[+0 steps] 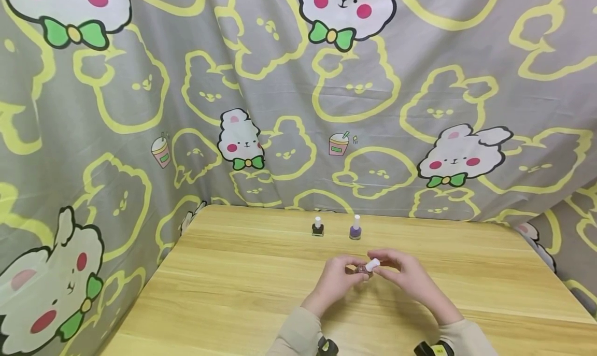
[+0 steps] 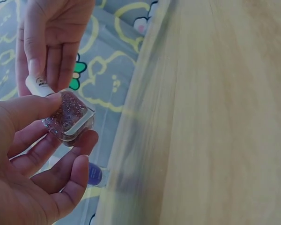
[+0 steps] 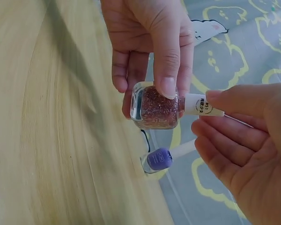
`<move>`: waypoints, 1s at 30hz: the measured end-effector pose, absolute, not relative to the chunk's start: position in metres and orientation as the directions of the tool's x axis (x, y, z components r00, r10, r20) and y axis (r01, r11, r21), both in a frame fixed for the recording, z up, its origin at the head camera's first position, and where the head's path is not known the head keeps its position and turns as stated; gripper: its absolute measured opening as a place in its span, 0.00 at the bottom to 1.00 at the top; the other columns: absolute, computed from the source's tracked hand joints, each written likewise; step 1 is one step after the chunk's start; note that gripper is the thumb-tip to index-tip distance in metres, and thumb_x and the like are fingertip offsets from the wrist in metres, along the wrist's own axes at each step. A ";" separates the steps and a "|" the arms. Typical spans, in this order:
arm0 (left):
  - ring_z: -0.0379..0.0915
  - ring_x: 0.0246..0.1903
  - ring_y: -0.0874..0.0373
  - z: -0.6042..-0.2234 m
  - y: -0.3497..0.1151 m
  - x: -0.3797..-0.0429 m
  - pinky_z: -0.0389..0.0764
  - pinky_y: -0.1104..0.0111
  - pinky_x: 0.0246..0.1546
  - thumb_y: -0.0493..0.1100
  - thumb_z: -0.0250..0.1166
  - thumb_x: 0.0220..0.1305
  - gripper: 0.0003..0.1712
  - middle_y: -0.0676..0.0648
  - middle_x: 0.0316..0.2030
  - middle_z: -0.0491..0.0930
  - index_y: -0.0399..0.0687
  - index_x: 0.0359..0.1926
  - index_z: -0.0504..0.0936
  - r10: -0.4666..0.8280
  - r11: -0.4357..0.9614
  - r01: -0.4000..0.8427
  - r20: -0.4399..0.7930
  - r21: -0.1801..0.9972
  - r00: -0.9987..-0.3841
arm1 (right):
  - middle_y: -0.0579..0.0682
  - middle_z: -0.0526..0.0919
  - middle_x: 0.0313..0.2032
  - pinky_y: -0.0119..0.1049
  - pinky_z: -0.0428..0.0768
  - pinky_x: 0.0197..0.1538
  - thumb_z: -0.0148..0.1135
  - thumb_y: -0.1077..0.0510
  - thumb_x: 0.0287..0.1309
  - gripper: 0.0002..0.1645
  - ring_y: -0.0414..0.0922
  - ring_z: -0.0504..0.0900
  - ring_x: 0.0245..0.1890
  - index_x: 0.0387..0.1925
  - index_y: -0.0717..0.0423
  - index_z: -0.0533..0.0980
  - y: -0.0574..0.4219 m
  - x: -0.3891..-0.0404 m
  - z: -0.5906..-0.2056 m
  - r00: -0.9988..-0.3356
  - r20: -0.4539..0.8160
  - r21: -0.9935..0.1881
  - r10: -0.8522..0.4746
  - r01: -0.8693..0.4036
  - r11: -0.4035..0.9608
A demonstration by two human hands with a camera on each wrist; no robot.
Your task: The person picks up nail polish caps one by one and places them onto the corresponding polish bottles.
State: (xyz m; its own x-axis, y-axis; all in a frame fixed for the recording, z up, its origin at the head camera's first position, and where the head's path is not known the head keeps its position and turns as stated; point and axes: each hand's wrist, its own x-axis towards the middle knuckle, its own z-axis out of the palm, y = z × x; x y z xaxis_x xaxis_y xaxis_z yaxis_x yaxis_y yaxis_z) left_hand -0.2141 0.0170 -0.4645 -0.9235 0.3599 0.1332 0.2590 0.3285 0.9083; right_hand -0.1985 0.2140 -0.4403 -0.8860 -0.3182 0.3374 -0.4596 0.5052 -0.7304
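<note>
Above the table, my left hand [image 1: 337,279] grips a small square glass bottle of reddish glitter nail polish [image 3: 155,110] between thumb and fingers. The bottle is tilted, its white cap [image 3: 202,105] pointing toward my right hand [image 1: 407,274]. My right thumb and fingers pinch that cap, which bears small dark print. In the head view the cap [image 1: 372,265] sits on the bottle's neck; whether it is loosened I cannot tell. Beyond the hands, a purple nail polish bottle [image 1: 355,232] and a black one [image 1: 317,229] stand upright, both with white caps.
The wooden table [image 1: 224,283] extends to both sides of the hands. A grey curtain [image 1: 289,97] with yellow outlines and white cartoon animals hangs behind its far edge and along the left. Dark devices [image 1: 434,349] are strapped at the wrists.
</note>
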 end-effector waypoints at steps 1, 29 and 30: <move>0.81 0.30 0.66 -0.464 0.017 -0.214 0.79 0.80 0.30 0.42 0.72 0.56 0.15 0.48 0.45 0.86 0.46 0.45 0.86 0.358 0.323 0.255 0.132 0.911 -0.924 | 0.56 0.86 0.48 0.37 0.84 0.48 0.65 0.61 0.59 0.17 0.30 0.81 0.45 0.50 0.61 0.80 0.215 -0.199 -0.441 -0.891 0.324 -0.742 -0.319 -0.448 0.498; 0.77 0.32 0.72 -0.468 0.022 -0.212 0.78 0.80 0.34 0.44 0.73 0.55 0.13 0.54 0.44 0.85 0.54 0.43 0.87 0.373 0.334 0.272 0.139 0.902 -0.917 | 0.39 0.80 0.19 0.27 0.73 0.25 0.76 0.61 0.45 0.14 0.29 0.71 0.21 0.20 0.48 0.75 0.203 -0.201 -0.457 -0.887 0.460 -0.718 -0.038 -0.396 0.572; 0.77 0.32 0.73 -0.468 0.022 -0.213 0.78 0.80 0.35 0.44 0.73 0.55 0.13 0.54 0.45 0.85 0.54 0.43 0.87 0.373 0.335 0.275 0.141 0.901 -0.917 | 0.38 0.79 0.19 0.27 0.72 0.25 0.76 0.61 0.45 0.15 0.29 0.71 0.21 0.20 0.48 0.74 0.202 -0.201 -0.457 -0.883 0.468 -0.713 -0.034 -0.400 0.576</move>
State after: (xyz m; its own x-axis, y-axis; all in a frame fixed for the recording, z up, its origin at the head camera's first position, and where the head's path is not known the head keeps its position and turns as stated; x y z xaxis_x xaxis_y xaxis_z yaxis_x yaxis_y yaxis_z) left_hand -0.2126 0.0222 -0.4678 -0.9169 0.3734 0.1407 0.2748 0.3353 0.9011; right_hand -0.2008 0.2024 -0.4572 -0.8831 -0.0343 0.4680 -0.4001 0.5759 -0.7129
